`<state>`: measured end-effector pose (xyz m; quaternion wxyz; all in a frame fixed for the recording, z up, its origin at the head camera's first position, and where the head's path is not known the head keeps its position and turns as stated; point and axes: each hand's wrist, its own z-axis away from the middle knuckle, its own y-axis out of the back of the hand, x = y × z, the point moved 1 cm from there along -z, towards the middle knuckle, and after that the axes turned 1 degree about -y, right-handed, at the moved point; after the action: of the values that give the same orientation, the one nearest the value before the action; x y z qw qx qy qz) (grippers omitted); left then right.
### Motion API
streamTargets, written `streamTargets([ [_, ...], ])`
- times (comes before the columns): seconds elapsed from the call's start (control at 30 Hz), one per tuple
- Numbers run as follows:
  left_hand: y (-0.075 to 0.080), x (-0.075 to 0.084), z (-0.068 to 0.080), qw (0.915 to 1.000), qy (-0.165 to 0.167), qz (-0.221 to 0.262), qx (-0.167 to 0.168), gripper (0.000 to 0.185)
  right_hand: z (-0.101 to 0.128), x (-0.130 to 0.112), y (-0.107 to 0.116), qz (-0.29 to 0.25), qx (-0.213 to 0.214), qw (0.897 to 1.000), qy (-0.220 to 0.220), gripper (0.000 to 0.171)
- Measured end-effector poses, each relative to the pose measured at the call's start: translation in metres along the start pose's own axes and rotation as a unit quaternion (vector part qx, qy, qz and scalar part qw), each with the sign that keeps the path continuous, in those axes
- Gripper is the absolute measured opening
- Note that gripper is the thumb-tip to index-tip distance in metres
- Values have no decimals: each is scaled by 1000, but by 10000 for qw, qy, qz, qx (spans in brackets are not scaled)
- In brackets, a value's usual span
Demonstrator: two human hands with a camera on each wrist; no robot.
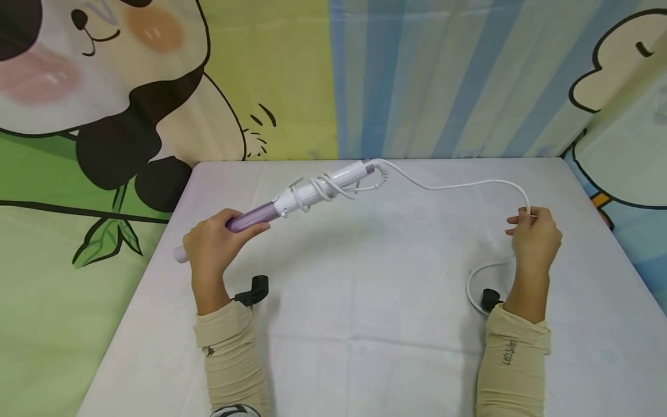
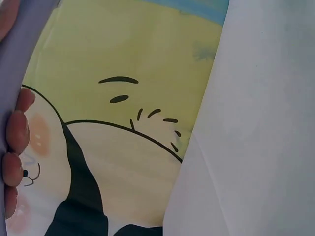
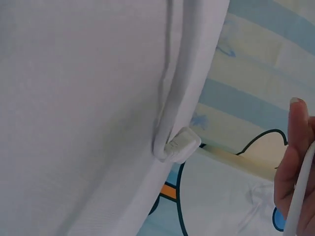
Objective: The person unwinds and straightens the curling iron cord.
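Observation:
A curling iron [image 1: 307, 194] with a purple barrel and a white handle is lifted above the white table [image 1: 365, 278]. My left hand [image 1: 211, 246] grips its purple barrel [image 2: 19, 54], the handle pointing away to the upper right. Part of the white cord [image 1: 458, 186] is wound around the handle; the rest runs right in an arc. My right hand [image 1: 531, 234] pinches the cord [image 3: 300, 196] near the table's right side, and the cord loops down below that hand. A white plug [image 3: 181, 145] shows at the table's edge in the right wrist view.
The table's white cloth reaches to a cartoon backdrop with a panda [image 1: 104, 87] on the left and blue stripes [image 1: 417, 75] at the back. Black wrist-camera mounts [image 1: 253, 289] sit at both forearms.

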<state>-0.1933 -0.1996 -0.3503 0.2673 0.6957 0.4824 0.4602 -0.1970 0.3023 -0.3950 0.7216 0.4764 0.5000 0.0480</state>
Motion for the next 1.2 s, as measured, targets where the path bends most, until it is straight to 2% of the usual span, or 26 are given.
streamTargets([
  [0.07, -1, 0, 0, 9996, 119, -249, 99, 56, -1, 4, -3, 470, -524, 9973, 223, 42],
  [0.13, -3, 0, 0, 9990, 158, -393, 155, 58, -1, 6, -5, 893, -1191, 9876, 506, 43],
  [0.23, -5, 2, -1, 9987, 137, -447, 181, 59, 1, 8, -5, 1391, -2214, 9601, 994, 46],
  [0.3, -6, 3, -1, 9988, 124, -462, 123, 59, 2, 6, -3, 1567, -2728, 9410, 1244, 51],
  [0.4, -7, 4, -2, 9989, 111, -463, 30, 59, 9, 0, 5, 1611, -3008, 9276, 1519, 56],
  [0.47, -7, 4, -2, 9988, 91, -478, 17, 59, 16, -6, 13, 1585, -2991, 9276, 1578, 60],
  [0.6, -7, 4, -2, 9986, 46, -510, 97, 60, 36, -18, 34, 1532, -2588, 9374, 1757, 64],
  [0.7, -7, 3, -2, 9985, 21, -532, 150, 61, 57, -25, 53, 1437, -2084, 9469, 1984, 62],
  [0.8, -7, 2, -1, 9985, 10, -520, 169, 61, 79, -29, 71, 1201, -1340, 9527, 2450, 55],
  [0.9, -6, 2, -1, 9984, -8, -511, 220, 62, 102, -30, 86, 894, -370, 9519, 2906, 47],
  [0.97, -6, 2, -1, 9984, -8, -505, 272, 62, 115, -31, 94, 545, 314, 9465, 3165, 44],
  [1.07, -5, 2, -1, 9979, -36, -530, 378, 62, 125, -35, 98, -201, 1048, 9287, 3550, 40],
  [1.13, -5, 4, -1, 9978, -111, -499, 422, 61, 127, -43, 94, -455, 1258, 9153, 3800, 39],
  [1.2, -5, 6, -1, 9977, -246, -442, 446, 61, 125, -54, 84, -497, 1124, 9073, 4021, 39],
])
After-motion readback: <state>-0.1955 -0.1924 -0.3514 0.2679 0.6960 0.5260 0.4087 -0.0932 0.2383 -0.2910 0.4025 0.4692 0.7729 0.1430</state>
